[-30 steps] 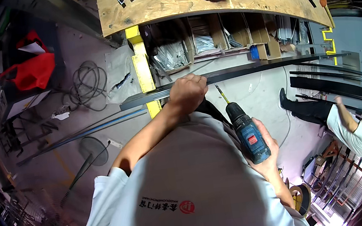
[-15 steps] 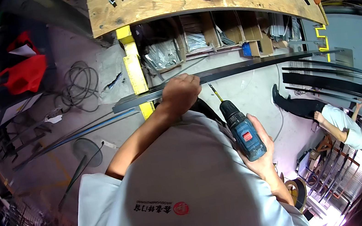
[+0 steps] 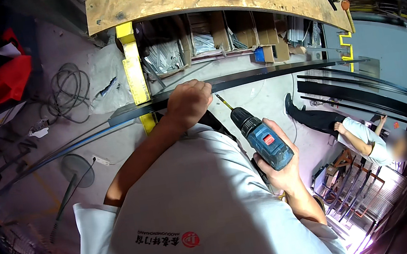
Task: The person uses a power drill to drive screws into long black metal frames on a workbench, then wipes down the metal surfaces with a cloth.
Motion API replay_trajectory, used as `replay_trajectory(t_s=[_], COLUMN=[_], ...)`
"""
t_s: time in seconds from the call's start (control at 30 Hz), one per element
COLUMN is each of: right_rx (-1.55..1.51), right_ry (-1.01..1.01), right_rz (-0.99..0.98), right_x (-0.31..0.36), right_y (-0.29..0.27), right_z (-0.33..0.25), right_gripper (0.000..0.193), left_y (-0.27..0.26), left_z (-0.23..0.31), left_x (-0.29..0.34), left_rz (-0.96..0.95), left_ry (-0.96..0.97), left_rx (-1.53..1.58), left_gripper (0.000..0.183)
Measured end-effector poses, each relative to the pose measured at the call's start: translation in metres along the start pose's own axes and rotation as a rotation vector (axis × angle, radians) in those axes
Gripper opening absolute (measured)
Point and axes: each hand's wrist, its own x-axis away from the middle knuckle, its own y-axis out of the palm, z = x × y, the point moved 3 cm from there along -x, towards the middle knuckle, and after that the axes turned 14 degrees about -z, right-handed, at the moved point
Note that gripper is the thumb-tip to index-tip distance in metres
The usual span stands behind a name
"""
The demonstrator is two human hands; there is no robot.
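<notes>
Long black bar (image 3: pixel 263 73), smooth, flat-faced, slight sheen, looks like metal profile, lies crosswise in front of the bench, across a yellow stand (image 3: pixel 136 82) at left and a notched yellow bracket (image 3: pixel 346 45) at right. Left hand (image 3: pixel 189 102) on the bar, fingers bunched and curled; underside hidden, can't tell if it's pinching anything. Right hand (image 3: pixel 282 165) wrapped round the blue-black drill (image 3: pixel 267 144), chunky plastic body, ribbed chuck; slim bit (image 3: pixel 224 102) points at the bar's near edge, tip just beside the left fingers. Left hand blocks view of part of the bar. Beyond: rough wood-board bench (image 3: pixel 170 0), cardboard boxes (image 3: pixel 265 30) under it. Co-worker (image 3: pixel 358 139) at right by more dark profiles (image 3: pixel 360 94).
</notes>
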Motion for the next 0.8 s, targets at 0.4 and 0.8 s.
replay_trajectory(t_s=[0.4, 0.8], right_rx=[0.023, 0.071], right_ry=[0.075, 0.130], right_rz=[-0.078, -0.199], right_x=[-0.016, -0.034], right_y=[-0.009, -0.021], right_z=[-0.020, -0.049], right_gripper=[0.079, 0.075], left_y=[0.000, -0.003], left_z=[0.002, 0.005], left_x=[0.002, 0.003], left_rz=[0.076, 0.099], left_ry=[0.077, 0.072], left_rx=[-0.031, -0.070], left_gripper=[0.030, 0.033])
